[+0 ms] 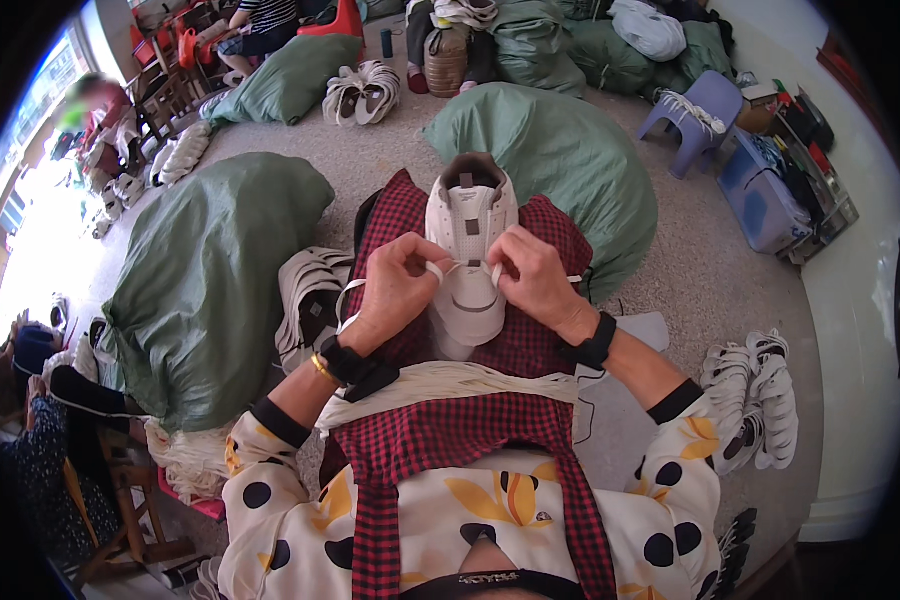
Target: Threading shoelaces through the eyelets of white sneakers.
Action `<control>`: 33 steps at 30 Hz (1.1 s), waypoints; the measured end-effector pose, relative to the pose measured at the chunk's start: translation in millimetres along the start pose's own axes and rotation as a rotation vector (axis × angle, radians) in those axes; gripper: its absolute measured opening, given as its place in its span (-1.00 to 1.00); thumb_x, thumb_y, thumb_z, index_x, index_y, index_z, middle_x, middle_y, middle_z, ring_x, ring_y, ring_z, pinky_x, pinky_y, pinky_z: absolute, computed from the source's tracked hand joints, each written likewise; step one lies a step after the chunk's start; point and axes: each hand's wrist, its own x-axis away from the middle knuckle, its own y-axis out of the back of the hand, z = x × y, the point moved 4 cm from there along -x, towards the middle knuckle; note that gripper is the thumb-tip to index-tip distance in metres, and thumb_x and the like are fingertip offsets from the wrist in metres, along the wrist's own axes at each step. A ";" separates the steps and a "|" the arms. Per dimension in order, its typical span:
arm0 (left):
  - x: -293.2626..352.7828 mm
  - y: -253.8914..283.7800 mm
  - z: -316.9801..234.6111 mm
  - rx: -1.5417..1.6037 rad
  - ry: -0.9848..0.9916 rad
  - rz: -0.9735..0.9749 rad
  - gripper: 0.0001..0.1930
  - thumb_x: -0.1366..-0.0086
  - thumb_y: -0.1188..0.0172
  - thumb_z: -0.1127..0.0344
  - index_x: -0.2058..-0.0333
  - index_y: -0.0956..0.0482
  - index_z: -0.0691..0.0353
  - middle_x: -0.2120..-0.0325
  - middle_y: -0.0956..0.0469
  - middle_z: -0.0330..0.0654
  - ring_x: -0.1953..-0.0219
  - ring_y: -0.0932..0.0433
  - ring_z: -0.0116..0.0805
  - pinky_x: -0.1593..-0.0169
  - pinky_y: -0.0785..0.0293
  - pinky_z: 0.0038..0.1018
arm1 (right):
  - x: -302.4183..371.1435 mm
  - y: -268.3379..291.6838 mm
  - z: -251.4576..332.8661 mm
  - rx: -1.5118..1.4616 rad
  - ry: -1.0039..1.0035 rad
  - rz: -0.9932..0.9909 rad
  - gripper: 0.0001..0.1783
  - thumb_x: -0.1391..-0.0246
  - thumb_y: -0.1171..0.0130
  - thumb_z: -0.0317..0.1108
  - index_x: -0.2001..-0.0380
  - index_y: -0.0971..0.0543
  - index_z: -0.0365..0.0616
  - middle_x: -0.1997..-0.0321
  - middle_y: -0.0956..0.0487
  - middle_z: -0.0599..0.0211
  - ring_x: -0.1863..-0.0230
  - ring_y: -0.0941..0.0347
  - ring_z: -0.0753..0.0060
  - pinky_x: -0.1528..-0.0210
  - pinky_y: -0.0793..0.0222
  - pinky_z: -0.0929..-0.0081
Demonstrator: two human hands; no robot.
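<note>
A white sneaker with a brown lining rests on my lap, its toe toward me and its heel away. White shoelace runs across the lower eyelets, and its two ends come out at either side. My left hand pinches the lace on the left of the tongue. On the right, my right hand pinches the other part of the lace close to the shoe. A bundle of loose white laces lies across my lap over the red-and-black checked apron.
Large green sacks stand left and ahead. Stacked white shoes sit by my left knee and on the floor at right. A purple stool and a blue bin stand far right. Other people sit at left and at the back.
</note>
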 end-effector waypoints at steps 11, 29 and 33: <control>2.5 6.7 -2.7 -0.060 0.011 -0.052 -0.92 -0.07 -0.30 0.49 0.47 -0.56 0.32 0.56 -0.60 -0.23 0.50 -0.57 -0.55 0.38 -0.49 -0.58 | -0.4 0.4 -16.2 -0.330 -0.367 0.142 -0.87 0.00 -0.23 -0.59 0.32 -0.55 -0.28 0.37 -0.60 0.29 0.36 -0.60 0.52 0.29 -0.54 0.53; -25.7 -17.1 -41.1 -0.556 -0.547 0.289 -0.73 0.09 -0.27 0.53 0.32 -0.56 0.27 0.33 -0.47 -0.04 0.20 -0.52 0.02 0.17 -0.49 -0.20 | -39.7 16.6 5.7 0.033 0.162 0.256 -0.70 0.13 -0.17 -0.62 0.23 -0.54 -0.25 0.33 -0.56 0.18 0.26 -0.54 0.13 0.22 -0.50 0.34; -44.8 -10.5 -53.2 -0.747 -0.693 0.526 -0.68 0.11 -0.33 0.48 0.29 -0.54 0.21 0.27 -0.39 -0.06 0.09 -0.42 0.02 0.08 -0.42 -0.16 | -52.7 11.9 13.5 0.583 0.515 0.444 -0.80 0.07 -0.14 -0.43 0.32 -0.65 -0.16 0.19 -0.52 0.20 -0.06 -0.36 0.15 0.06 -0.42 0.21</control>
